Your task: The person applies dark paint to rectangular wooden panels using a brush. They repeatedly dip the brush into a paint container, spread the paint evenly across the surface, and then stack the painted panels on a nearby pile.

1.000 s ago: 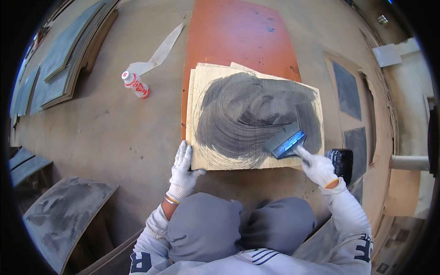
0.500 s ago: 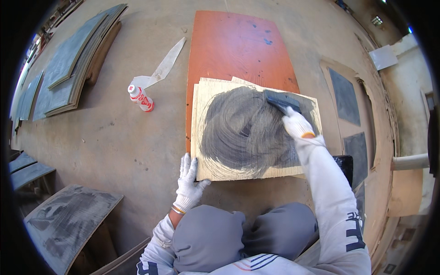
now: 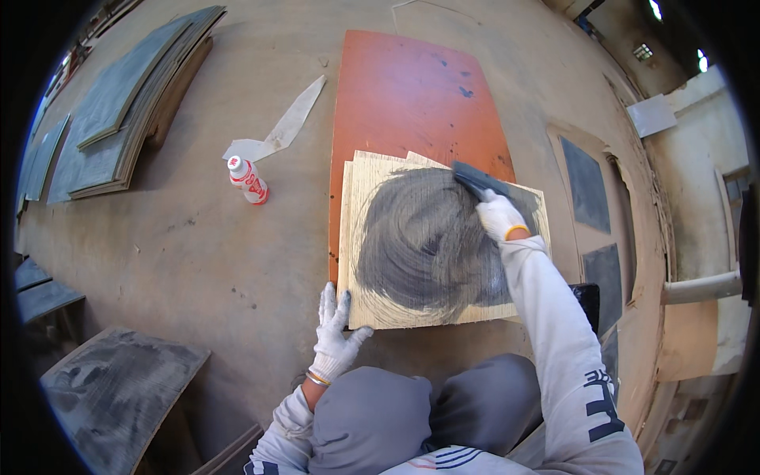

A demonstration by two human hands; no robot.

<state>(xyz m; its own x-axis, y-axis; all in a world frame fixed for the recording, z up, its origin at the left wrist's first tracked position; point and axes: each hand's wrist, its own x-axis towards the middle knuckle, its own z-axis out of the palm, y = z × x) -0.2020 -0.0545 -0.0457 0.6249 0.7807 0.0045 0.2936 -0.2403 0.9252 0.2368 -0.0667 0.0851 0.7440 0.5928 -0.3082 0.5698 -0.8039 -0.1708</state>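
Head view is looking down at a person who is crouching on a brown floor (image 3: 198,253). Both hands are wearing white gloves.

The right hand (image 3: 500,215) is closing around the handle of a wide blue brush (image 3: 478,181). The brush is touching the far right part of a pale wooden board (image 3: 372,237). The glove is covering the handle, so the handle is hard to see. A big dark grey smear of paint (image 3: 427,241) is filling the middle of the board, and bare wood is showing along the left and near edges.

The left hand (image 3: 334,336) is lying open and flat, with its fingers spreading out. It is resting on the floor and touching the near left corner of the board.

The board is sitting on more pale sheets, whose corners are peeking out at the top. All of them are lying on a large orange panel (image 3: 412,95).

A small white and red bottle (image 3: 248,180) is standing on the floor, well apart from the board on the left. A pale scrap (image 3: 281,131) is lying just behind it. Grey painted boards (image 3: 119,111) are stacking up at the far left, and the dark rim is cutting some of them off. Another grey board (image 3: 119,388) is sitting near the left knee. The right arm is partly hiding a black thing (image 3: 588,305), so it is too hard to tell what it is.
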